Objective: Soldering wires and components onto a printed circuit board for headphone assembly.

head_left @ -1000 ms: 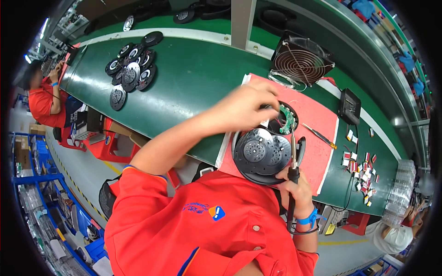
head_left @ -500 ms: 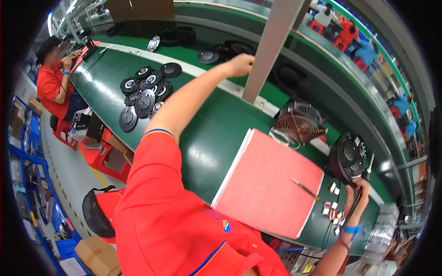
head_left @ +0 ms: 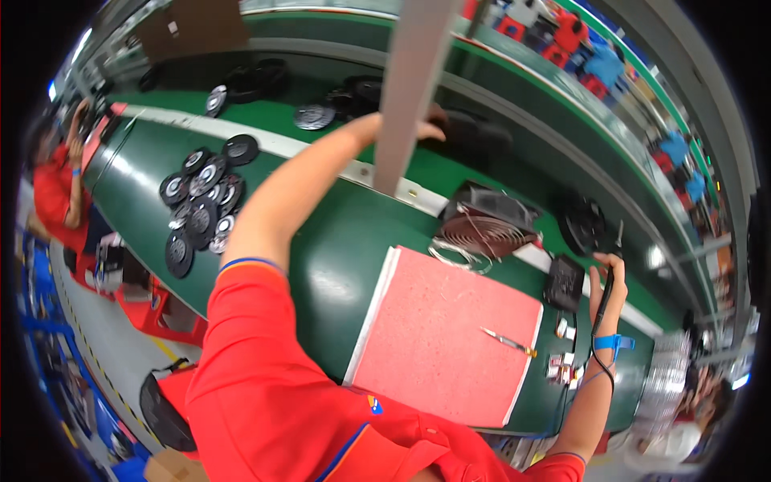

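A slim black pen-shaped tool is held upright in the closed right hand, beyond the red mat on the green tabletop. Farther off, the left hand is half hidden behind a grey post; its grip cannot be told.

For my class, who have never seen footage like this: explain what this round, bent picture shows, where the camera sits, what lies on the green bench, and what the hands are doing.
The camera sits on a worker's head and looks down; its fisheye lens bends straight edges. The red sleeves at the bottom are the worker's own. The left hand reaches far out behind a grey post, toward dark parts there; what it grips is hidden. The right hand holds a slim dark tool upright. On the green bench lie a red mat with a small tool, a fan guard and a pile of black discs.
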{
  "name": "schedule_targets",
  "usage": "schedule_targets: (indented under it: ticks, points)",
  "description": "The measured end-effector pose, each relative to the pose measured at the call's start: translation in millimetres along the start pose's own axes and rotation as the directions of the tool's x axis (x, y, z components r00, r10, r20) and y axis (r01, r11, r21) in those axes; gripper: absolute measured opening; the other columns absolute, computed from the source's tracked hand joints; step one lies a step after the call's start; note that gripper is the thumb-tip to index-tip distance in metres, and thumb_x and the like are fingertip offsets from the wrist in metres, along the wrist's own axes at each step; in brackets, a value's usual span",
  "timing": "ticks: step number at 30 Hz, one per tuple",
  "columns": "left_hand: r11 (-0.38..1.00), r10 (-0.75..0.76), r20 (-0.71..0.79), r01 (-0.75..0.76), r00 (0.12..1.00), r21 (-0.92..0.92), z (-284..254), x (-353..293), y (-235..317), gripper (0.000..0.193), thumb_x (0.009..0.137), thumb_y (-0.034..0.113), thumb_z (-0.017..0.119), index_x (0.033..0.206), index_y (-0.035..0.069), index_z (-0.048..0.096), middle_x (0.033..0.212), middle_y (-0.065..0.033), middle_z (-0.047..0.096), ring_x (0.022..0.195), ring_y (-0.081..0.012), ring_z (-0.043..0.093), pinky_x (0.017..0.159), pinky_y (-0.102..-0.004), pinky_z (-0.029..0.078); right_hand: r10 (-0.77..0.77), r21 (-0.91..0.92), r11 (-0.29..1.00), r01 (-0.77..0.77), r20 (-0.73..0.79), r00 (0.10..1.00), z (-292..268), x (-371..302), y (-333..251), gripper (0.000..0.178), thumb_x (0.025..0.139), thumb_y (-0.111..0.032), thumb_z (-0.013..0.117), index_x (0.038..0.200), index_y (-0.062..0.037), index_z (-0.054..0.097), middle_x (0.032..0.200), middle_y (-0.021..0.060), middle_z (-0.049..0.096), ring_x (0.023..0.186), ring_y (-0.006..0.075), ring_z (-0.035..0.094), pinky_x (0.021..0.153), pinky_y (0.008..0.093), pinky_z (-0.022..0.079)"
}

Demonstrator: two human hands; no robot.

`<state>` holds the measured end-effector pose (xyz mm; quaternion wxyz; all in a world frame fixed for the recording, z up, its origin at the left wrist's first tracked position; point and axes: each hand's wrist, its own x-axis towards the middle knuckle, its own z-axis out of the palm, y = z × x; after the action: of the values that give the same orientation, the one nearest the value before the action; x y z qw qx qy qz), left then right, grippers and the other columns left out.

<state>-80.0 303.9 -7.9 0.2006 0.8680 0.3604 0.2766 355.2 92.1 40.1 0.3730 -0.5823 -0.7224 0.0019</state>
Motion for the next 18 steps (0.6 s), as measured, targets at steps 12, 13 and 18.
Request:
schedule_targets:
  ticks: [12, 13, 18]
  points:
    - [0.772, -0.627, -0.603, 0.497, 0.494, -0.395, -148.2, -285.7, 145.7, 0.031, 0.097, 0.035, 0.048, 0.086, 0.008, 0.059, 0.065, 0.0073, 0.042, 0.05, -0.0008, 0.031, 0.047, -0.0184, 0.023, -0.298, 0.118, 0.954, 0.277, 0.235, 0.925, -0.3, -127.5, -85.3, 0.027, 0.07, 0.008, 0.067, 0.091, -0.0012, 0.053, 0.105, 0.0165, 0.063, 0.088, 0.0343, 0.059, 0.074, 0.0372, 0.049]
    - [0.745, -0.664, -0.593, 0.468, 0.456, -0.475, -134.1, -300.5, 160.2, 0.03, 0.097, 0.035, 0.047, 0.09, 0.008, 0.058, 0.064, 0.0076, 0.041, 0.046, -0.0005, 0.027, 0.043, -0.0185, 0.019, -0.308, 0.125, 0.95, 0.285, 0.248, 0.918, 2.4, -128.3, -86.9, 0.026, 0.07, 0.008, 0.067, 0.091, -0.001, 0.053, 0.104, 0.0163, 0.063, 0.088, 0.034, 0.058, 0.074, 0.037, 0.048]
    - [0.559, -0.768, -0.214, 0.469, 0.604, -0.683, -30.4, -289.0, 228.7, 0.037, 0.097, 0.033, 0.042, 0.115, 0.003, 0.054, 0.065, 0.0024, 0.046, 0.039, -0.0029, 0.031, 0.032, -0.0183, 0.02, -0.253, 0.139, 0.964, 0.228, 0.203, 0.946, 12.9, -135.4, -84.8, 0.023, 0.073, 0.01, 0.065, 0.09, -0.0011, 0.054, 0.084, 0.0134, 0.057, 0.074, 0.0301, 0.053, 0.065, 0.036, 0.044]
